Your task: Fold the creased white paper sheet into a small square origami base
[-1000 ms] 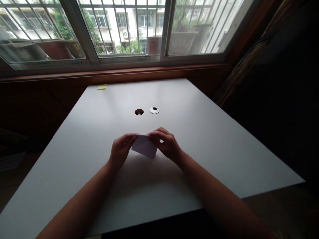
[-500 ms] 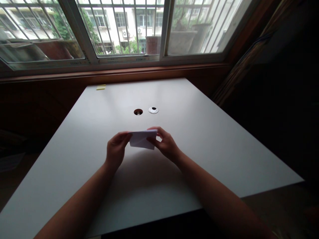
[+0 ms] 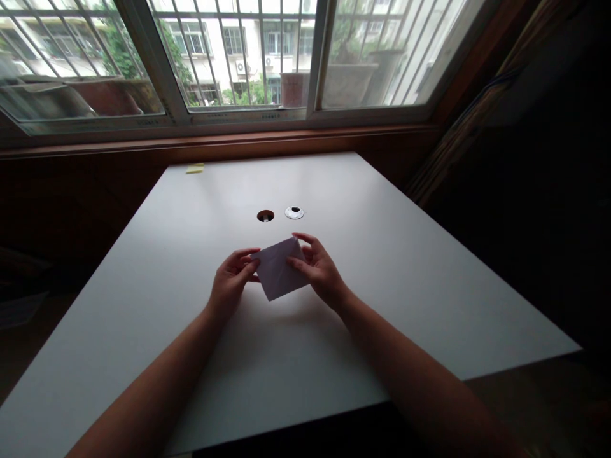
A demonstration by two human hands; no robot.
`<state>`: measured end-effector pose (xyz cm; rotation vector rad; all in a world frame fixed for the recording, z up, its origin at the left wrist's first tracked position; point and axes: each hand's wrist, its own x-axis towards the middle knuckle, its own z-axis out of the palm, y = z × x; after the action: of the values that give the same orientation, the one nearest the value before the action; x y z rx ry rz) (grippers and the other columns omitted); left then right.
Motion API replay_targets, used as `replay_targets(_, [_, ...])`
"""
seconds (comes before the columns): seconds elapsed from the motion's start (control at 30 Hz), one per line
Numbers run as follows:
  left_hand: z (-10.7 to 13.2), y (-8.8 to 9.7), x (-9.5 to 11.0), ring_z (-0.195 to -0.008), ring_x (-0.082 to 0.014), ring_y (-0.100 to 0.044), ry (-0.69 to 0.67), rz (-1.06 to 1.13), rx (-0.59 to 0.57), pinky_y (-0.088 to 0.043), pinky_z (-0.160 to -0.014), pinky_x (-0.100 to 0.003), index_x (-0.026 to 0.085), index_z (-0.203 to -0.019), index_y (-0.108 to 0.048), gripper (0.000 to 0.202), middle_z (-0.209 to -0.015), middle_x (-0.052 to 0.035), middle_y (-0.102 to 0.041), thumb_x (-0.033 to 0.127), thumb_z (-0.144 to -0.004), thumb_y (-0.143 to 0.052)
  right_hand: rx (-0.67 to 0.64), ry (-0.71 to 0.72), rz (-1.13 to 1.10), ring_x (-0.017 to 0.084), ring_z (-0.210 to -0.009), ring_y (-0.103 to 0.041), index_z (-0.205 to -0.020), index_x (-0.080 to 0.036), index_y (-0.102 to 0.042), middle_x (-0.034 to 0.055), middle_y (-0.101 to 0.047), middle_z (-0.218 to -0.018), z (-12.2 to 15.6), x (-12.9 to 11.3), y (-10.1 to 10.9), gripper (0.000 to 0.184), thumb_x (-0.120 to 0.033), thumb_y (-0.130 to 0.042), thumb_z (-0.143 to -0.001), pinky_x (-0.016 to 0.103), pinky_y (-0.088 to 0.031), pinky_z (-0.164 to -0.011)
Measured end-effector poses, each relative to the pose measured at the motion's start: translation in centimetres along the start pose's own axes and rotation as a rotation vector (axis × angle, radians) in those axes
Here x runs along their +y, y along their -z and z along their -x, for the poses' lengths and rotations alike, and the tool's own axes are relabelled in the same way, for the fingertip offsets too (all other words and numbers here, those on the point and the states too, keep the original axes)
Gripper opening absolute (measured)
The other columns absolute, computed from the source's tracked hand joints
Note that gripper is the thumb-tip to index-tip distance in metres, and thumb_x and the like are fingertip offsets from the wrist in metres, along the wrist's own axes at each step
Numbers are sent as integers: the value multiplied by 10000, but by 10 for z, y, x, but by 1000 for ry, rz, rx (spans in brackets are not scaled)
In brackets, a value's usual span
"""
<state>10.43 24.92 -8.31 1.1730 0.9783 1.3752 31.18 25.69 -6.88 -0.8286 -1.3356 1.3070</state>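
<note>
A folded sheet of pale paper (image 3: 280,272) is held up above the white table, tilted with its left side lower and its face toward me. My left hand (image 3: 233,275) pinches its upper left corner between thumb and fingers. On the other side, my right hand (image 3: 317,267) grips the right edge, thumb across the front and fingers behind. Faint crease lines cross the paper's front. Its back is hidden from me.
The white table (image 3: 143,305) has a round hole (image 3: 265,216) and a white ring-shaped cover (image 3: 294,213) beyond the paper. A yellow sticky note (image 3: 195,168) lies at the far left edge. A barred window (image 3: 248,57) stands behind the table.
The paper has turned so more of its front shows, and its right side has risen. My left hand has shifted slightly right; both hands still hold the paper.
</note>
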Motion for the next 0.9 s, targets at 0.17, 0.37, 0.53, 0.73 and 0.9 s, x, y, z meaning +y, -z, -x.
replay_targets(0.17, [0, 0, 1, -774, -169, -665, -15, -101, -84, -580, -597, -261, 201, -1067, -680, 318, -935, -52, -691, 361, -796, -729, 45, -19, 36, 191, -775, -616, -1278, -285, -460, 16, -650, -893, -1, -1, 4, 535, -359, -703, -808, 304, -477, -646])
replay_targets(0.37, [4, -3, 4, -665, -133, -637, 7, -228, -253, -582, -582, -264, 229, -1303, -570, 514, -1009, -64, -683, 330, -819, -710, 63, 26, 134, 190, -834, -617, -1139, -272, -489, 12, -636, -920, 1, 1, 3, 426, -383, -720, -799, 309, -485, -689])
replay_targets(0.53, [8, -5, 6, -658, -128, -624, 46, -220, -383, -570, -555, -241, 251, -1418, -425, 656, -951, -50, -669, 309, -828, -704, 81, 14, 142, 168, -798, -616, -1053, -259, -505, 24, -612, -1003, 3, 1, 4, 381, -401, -736, -785, 296, -484, -664])
replay_targets(0.73, [7, -5, 4, -674, -144, -632, 97, -156, -392, -573, -507, -241, 260, -1463, -321, 760, -924, -42, -659, 308, -816, -716, 77, 43, 54, 183, -881, -624, -1066, -258, -495, 41, -623, -1040, 2, -5, 2, 289, -418, -636, -872, 316, -497, -727])
replay_targets(0.9, [1, -3, 0, -752, -202, -683, 81, -137, -157, -612, -521, -296, 218, -1352, -438, 657, -957, -59, -668, 334, -782, -744, 183, 71, 53, 197, -998, -609, -1167, -287, -458, 71, -569, -1243, -1, -6, 6, 384, -433, -643, -864, 368, -511, -848])
